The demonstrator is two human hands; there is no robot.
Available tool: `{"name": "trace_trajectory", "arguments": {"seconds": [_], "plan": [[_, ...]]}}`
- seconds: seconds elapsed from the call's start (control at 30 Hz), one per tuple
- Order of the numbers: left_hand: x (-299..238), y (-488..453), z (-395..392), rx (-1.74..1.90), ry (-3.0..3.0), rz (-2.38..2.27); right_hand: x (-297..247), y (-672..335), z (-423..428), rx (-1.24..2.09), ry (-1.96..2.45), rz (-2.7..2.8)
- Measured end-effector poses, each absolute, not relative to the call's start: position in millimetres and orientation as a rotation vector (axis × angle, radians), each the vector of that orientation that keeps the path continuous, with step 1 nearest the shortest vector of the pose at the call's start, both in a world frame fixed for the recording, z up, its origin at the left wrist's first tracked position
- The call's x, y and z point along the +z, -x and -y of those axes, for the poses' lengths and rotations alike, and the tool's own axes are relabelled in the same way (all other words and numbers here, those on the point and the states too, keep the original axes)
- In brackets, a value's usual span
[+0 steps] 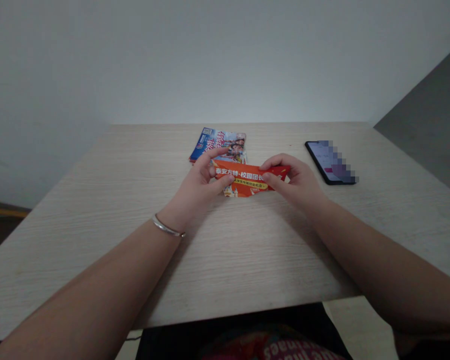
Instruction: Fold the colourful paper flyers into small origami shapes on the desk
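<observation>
Between my two hands is an orange-red printed paper leaflet (243,175) with white and yellow lettering, held above the table; its lower edge looks folded or uneven. My left hand (210,180) pinches its left end, thumb on the front. At the right end, my right hand (288,177) grips it with thumb and fingers closed. Just behind the leaflet lies a small stack of blue printed flyers (221,141), partly hidden by my left fingers.
A dark-edged smartphone (328,162) lies on the pale wood-grain table (135,165), right of my right hand, its screen partly blurred out. A white wall (225,60) rises behind the table's far edge. The near edge is close to my lap.
</observation>
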State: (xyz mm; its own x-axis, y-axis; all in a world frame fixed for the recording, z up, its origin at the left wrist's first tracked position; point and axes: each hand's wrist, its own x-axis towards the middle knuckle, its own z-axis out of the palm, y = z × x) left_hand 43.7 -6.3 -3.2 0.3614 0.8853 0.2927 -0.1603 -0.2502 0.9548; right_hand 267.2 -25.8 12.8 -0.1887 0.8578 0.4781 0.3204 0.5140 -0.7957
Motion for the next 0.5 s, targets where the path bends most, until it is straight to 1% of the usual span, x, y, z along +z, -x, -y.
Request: {"name": "trace_trajectory", "arguments": {"seconds": [0.23,0.5], "plan": [[-4.5,-43.4,2.8,1.249,-1.416,-0.661,14.1,-269.0,28.8,0.728,0.877,1.889],[-5.2,-45.7,4.1,1.32,-1.36,-0.675,10.0,-266.2,28.2,0.828,0.779,1.855]]}}
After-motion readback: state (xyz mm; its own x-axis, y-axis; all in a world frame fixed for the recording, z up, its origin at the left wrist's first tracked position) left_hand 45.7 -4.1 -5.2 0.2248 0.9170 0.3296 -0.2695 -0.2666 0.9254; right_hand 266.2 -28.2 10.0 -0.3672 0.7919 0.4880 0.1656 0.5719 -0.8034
